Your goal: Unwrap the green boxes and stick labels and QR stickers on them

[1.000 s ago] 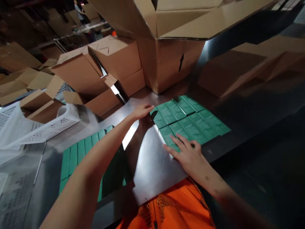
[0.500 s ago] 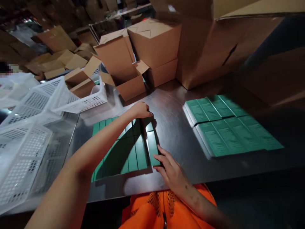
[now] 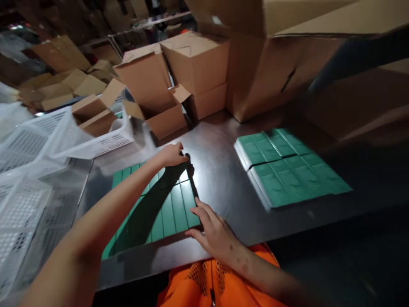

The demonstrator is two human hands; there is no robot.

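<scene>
Your left hand [image 3: 172,154] rests its curled fingers [image 3: 182,157] on the far right corner of the block of green cartons [image 3: 166,204]; the fingers are narrow and press rather than grip. Your right hand [image 3: 212,232] lies at the near right corner of the same block, fingers [image 3: 200,211] spread wide and flat against its right edge, holding nothing. Both hands bracket the block along its right side.

Judged from this placement, the step in hand is squaring or gathering the block. The next move calls for even pressure from both hands, so that the narrow cartons stay aligned and none slips out of the row.

The block sits on the steel bench [image 3: 220,179], lower centre-left of the frame, close to the near edge. It consists of long, narrow, dark green cartons laid side by side, touching; your left forearm shades part of it.

A second set of green cartons [image 3: 287,170], printed faces up and in two rows, lies well apart at centre right. White perforated baskets [image 3: 38,145] stand at left. Open corrugated boxes [image 3: 166,115] occupy the upper centre, and a large corrugated box [image 3: 265,64] the upper right. An orange mesh vest [image 3: 211,277] shows at the bottom edge.
</scene>
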